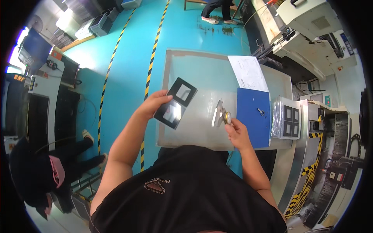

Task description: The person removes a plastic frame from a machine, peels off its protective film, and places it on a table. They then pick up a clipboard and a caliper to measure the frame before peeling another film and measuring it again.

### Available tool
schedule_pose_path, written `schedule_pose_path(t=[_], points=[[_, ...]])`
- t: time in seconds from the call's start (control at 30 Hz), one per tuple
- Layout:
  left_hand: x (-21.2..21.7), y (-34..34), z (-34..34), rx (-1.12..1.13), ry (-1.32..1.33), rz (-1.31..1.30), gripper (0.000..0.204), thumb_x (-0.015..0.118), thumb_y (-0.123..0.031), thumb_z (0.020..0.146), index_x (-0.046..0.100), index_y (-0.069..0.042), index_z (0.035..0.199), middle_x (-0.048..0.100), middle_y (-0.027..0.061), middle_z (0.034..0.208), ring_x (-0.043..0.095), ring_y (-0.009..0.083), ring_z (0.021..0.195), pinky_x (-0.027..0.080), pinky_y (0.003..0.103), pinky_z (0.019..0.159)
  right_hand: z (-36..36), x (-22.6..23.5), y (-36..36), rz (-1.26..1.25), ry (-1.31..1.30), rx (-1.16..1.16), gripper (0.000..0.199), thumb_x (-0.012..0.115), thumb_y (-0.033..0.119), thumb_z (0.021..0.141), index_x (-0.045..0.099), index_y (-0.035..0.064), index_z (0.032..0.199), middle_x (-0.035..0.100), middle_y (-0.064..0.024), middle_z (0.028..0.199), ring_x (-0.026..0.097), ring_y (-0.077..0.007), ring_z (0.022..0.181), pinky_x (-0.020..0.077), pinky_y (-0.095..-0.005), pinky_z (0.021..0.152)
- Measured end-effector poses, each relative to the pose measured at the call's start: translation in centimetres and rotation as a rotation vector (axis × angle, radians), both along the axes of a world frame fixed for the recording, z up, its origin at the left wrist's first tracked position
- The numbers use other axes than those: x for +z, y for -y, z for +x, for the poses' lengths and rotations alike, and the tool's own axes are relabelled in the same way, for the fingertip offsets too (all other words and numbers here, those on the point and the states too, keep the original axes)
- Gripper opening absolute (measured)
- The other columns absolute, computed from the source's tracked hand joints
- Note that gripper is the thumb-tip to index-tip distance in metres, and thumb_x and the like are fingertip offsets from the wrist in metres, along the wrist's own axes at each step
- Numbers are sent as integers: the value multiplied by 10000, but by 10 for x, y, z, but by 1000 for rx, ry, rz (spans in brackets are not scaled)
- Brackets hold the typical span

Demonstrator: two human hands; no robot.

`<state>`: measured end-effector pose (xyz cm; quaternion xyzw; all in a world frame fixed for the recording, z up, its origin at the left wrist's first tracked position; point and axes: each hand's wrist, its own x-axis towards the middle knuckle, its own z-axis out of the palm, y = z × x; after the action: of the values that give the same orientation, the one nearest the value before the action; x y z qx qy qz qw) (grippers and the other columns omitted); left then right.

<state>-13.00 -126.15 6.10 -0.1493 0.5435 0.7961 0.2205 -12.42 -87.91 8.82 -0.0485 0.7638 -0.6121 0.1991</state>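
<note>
My left hand (156, 103) grips a black panel (178, 99) by its left edge, with the thumb on top. Two square windows show in the panel, and its lower half shines with reflected light. In my right hand (237, 133) is a dial caliper (227, 117), its round gold-rimmed dial close to my fingers and its metal jaws pointing away from me. Panel and caliper are apart, both over the pale worktable (202, 134). Whether the caliper's jaws are parted is too small to tell.
Right of the caliper lies a blue folder (250, 128) with a small metal key-like piece (261, 112) on it. Beyond it is a printed sheet (248, 72). Wrapped panels (288, 120) stand at the table's right. A person (35, 171) is at lower left, another's legs (221, 9) far ahead.
</note>
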Motion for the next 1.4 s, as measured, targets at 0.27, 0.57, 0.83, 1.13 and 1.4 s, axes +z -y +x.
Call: schedule_pose_path(t=[0.27, 0.57, 0.83, 1.13, 1.4], points=[[27, -4, -1, -286, 35, 306, 229, 662, -174, 897, 632, -7, 1052, 669, 63, 876, 657, 157, 672, 550, 302, 560, -13, 97, 84, 348, -314, 245, 337, 779, 173, 818, 623, 3, 1064, 628, -81, 873, 618, -166, 761, 511, -294, 692], [75, -29, -30, -746, -163, 45, 236, 683, -127, 872, 658, 26, 1049, 682, 96, 871, 671, 189, 646, 553, 311, 571, -47, 128, 115, 495, -406, 668, 361, 789, 298, 808, 629, 12, 958, 634, -132, 731, 621, -261, 683, 488, -356, 630], [-31, 5, -3, -528, -99, 656, 977, 474, -789, 813, 498, 9, 1377, 511, 244, 1387, 502, 355, 1291, 325, 465, 1124, -51, 95, 73, 279, -191, 257, 322, 744, 282, 854, 645, 17, 1009, 686, -100, 859, 636, -190, 774, 497, -342, 709], [8, -40, 15, -58, -129, 869, 652, 610, -262, 939, 305, -147, 1503, 552, 161, 1351, 583, 337, 1193, 519, 541, 913, -40, 77, 78, 90, 214, -40, 238, 704, 114, 882, 602, 14, 1072, 621, -34, 849, 595, -122, 648, 497, -254, 566], [38, -33, 34, -124, -221, 511, 542, 546, -352, 988, 441, -46, 1422, 581, 120, 1315, 607, 220, 1133, 557, 391, 831, -26, 54, 110, 56, -99, -16, 280, 653, 187, 943, 610, -28, 1117, 660, -105, 978, 623, -148, 707, 528, -285, 632]])
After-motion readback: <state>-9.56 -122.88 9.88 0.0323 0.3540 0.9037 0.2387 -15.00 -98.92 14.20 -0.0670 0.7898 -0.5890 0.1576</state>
